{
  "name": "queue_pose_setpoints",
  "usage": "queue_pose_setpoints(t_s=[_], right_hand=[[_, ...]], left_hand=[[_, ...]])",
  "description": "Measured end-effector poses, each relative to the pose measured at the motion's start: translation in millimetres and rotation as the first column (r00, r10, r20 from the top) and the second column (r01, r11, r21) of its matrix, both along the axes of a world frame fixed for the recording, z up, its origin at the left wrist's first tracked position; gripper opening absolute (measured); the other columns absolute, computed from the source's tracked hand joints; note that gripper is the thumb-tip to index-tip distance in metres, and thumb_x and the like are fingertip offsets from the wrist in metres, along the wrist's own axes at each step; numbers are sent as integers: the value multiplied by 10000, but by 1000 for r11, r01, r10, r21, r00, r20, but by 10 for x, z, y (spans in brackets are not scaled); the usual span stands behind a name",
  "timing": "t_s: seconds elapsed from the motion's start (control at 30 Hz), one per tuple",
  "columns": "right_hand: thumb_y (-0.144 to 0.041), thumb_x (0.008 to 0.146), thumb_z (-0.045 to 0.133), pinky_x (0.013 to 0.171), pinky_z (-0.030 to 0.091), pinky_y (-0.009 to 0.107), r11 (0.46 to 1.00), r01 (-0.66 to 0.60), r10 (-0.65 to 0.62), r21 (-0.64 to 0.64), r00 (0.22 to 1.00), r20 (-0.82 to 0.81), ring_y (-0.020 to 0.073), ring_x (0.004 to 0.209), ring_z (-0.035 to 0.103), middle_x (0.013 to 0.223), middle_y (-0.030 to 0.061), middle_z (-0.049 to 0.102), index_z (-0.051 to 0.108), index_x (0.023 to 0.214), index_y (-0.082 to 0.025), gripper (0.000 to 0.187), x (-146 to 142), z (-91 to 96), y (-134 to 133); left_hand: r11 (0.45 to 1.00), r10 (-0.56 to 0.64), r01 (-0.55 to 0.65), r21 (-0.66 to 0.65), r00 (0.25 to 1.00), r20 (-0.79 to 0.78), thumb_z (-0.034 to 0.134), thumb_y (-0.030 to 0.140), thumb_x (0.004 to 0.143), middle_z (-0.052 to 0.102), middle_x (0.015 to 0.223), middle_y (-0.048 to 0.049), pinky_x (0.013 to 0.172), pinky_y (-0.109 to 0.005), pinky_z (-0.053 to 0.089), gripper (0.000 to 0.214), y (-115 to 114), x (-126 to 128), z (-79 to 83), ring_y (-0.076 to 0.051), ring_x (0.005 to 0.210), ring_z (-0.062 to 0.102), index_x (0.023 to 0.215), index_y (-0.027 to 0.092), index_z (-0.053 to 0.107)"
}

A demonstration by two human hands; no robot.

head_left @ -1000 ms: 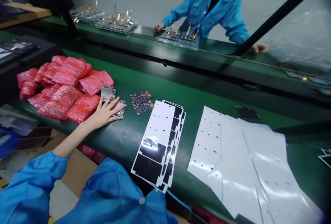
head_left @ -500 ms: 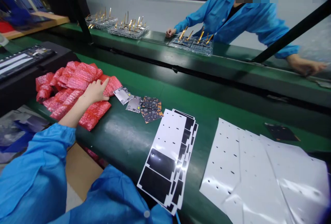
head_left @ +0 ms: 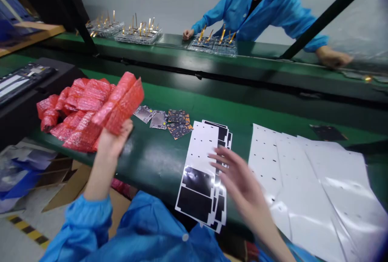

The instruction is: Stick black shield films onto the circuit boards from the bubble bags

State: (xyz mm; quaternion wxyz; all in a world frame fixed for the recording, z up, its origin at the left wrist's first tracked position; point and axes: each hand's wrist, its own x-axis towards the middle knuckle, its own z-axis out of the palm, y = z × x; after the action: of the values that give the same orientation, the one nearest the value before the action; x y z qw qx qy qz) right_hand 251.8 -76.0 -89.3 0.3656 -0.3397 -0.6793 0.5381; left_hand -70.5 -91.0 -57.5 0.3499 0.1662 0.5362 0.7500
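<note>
My left hand (head_left: 112,142) grips a red bubble-wrap pouch (head_left: 121,102) and holds it up above the green belt (head_left: 151,161), just right of the pile of red pouches (head_left: 75,108). Fingers spread and holding nothing, my right hand (head_left: 239,181) hovers over the right edge of a stack of black-and-white sticker sheets (head_left: 201,173). Several small circuit boards (head_left: 165,120) lie on the belt between the pile and the sheets.
Large white backing sheets (head_left: 306,185) cover the belt at right. A black fixture (head_left: 27,80) stands at left. Across the far belt a person in a blue coat (head_left: 260,11) works at trays of boards with gold connectors (head_left: 212,44). Cardboard boxes (head_left: 72,181) sit below.
My left hand left the circuit boards, reached onto the red pile and lifted one pouch off it. My right hand has come into view over the sticker sheets.
</note>
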Motion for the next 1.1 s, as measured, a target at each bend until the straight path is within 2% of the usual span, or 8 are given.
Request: queue_pose_setpoints(t_s=[0.2,0.33,0.47,0.63,0.73,0.83,0.93,1.1], right_hand=[[-668,611,857,944,589,434,814,-333,174,-476,921,-348,256,1001,710,1089,91,736,661,1106,-222,695,-889,-191,267],[-583,668,812,769,618,380,794,-144,-79,-591,939,-335,226,800,703,804,30,705,656,921,-205,481,-941,-171,225],[-488,674,799,940,585,414,813,-67,-193,-578,906,-376,256,962,720,991,41,759,668,1005,-227,441,-850,-131,268],[-450,749,783,1035,538,464,882,-102,-34,-460,960,-278,268,1072,707,1163,71,747,653,1103,-219,442,-748,-76,342],[-386,803,760,996,559,454,916,-195,134,-350,973,-189,252,1069,706,1201,66,730,624,1206,-226,454,-681,27,421],[-335,795,779,918,593,425,912,-325,316,-251,946,-76,243,1027,709,1139,46,743,655,1214,-230,449,-621,145,550],[-434,843,746,865,607,381,890,-327,312,-317,945,-100,224,989,719,1116,46,752,698,1173,-245,384,-547,188,660],[-717,832,623,837,621,413,880,-253,96,-402,923,-372,244,1017,718,1371,90,652,529,1439,-305,739,-517,-2,605]], left_hand=[[895,-361,443,59,640,679,377,34,954,452,724,5,495,-110,397,244,-432,1275,-232,-50,541,441,894,164,575],[747,-621,654,-117,750,229,660,297,875,552,721,-25,543,-241,475,108,-502,1221,-632,-141,619,521,866,197,619],[952,-303,252,-174,861,-409,632,341,928,601,966,-31,752,-260,549,127,-475,855,-716,-158,859,598,1004,241,621],[950,-101,309,-28,222,-970,627,199,945,493,1322,-71,990,-379,567,393,-359,583,-359,-217,1208,582,1306,342,565],[830,-165,496,-254,-217,-962,706,312,911,245,1628,-84,1212,-622,340,593,-154,461,-83,-385,1554,210,1447,420,475],[641,-276,590,-491,-420,-865,778,501,813,241,1659,-97,1212,-669,287,782,114,361,101,-436,1549,201,1504,429,419],[514,-400,679,-524,-351,-847,786,591,764,497,1458,-113,1139,-496,452,786,288,324,57,-332,1356,511,1458,370,492],[908,-374,341,-242,406,-834,628,575,907,630,802,3,665,-285,539,363,122,557,-441,-176,689,645,1006,234,554]])
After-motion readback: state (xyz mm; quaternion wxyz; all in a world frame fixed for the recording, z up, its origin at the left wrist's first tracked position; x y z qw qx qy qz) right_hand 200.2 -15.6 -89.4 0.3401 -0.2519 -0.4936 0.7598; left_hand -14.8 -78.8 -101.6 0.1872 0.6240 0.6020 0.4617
